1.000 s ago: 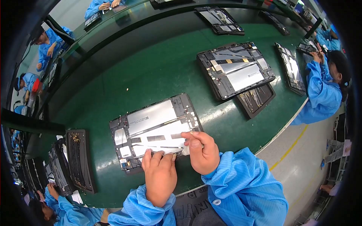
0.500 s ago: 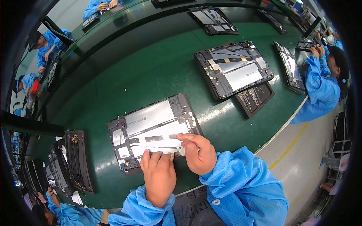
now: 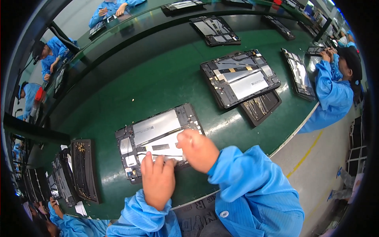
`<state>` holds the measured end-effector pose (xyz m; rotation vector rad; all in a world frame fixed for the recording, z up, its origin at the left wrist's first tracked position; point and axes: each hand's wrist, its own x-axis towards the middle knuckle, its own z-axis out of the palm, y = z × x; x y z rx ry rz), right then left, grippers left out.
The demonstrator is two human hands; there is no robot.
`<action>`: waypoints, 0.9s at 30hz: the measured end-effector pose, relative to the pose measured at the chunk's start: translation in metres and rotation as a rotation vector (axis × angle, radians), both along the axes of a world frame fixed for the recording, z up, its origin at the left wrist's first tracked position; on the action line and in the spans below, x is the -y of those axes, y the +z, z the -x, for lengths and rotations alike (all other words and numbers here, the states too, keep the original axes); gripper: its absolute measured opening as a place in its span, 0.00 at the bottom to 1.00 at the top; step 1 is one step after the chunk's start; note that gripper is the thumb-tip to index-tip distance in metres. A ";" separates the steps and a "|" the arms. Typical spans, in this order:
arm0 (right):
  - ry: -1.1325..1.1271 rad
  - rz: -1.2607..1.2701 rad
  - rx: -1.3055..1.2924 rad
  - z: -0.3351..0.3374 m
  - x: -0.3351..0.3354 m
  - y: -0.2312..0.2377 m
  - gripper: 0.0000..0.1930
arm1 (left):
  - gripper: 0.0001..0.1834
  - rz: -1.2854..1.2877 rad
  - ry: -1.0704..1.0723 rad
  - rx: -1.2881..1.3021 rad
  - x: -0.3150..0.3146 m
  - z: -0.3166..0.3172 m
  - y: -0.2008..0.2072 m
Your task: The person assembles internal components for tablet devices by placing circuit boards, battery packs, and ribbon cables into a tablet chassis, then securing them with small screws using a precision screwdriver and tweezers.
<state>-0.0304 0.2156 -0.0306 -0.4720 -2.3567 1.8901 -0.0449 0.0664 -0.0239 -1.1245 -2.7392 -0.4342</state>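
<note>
An opened tablet (image 3: 156,123) lies on the green table in front of me, its silver battery cells, black frame and thin cables exposed. My left hand (image 3: 158,181) rests on its near edge, fingers stretched out over the rim and the thumb side toward my right hand. Over the tablet's near right part is my right hand (image 3: 199,152), its fingers curled closed and slightly blurred. Whatever those fingers hold is hidden; a small pale bit shows beneath them, near the left fingertips.
Another opened tablet (image 3: 241,79) sits at the right, partly over a black tray (image 3: 272,103) of thin cables. More opened tablets (image 3: 299,74) lie farther off. At left stands a tray (image 3: 91,170) of black cables. A co-worker (image 3: 333,87) sits at the right.
My right hand has shifted up and left over the tablet, its fingers now more tightly curled. The left hand has moved slightly left and stays on the near edge. The view has shifted slightly.
</note>
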 end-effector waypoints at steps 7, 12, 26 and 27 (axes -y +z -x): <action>-0.309 0.567 0.145 -0.023 -0.043 0.016 0.21 | 0.08 -0.060 0.512 -0.239 0.075 0.048 -0.009; -0.013 0.280 0.598 -0.046 -0.058 0.009 0.28 | 0.14 -0.436 0.634 0.355 0.085 0.019 -0.026; 0.117 0.416 0.526 0.056 0.009 0.026 0.22 | 0.22 -1.180 0.855 0.412 0.104 0.053 -0.041; 0.099 0.336 0.491 0.076 0.016 0.032 0.22 | 0.21 -1.067 0.848 0.407 0.108 0.050 -0.045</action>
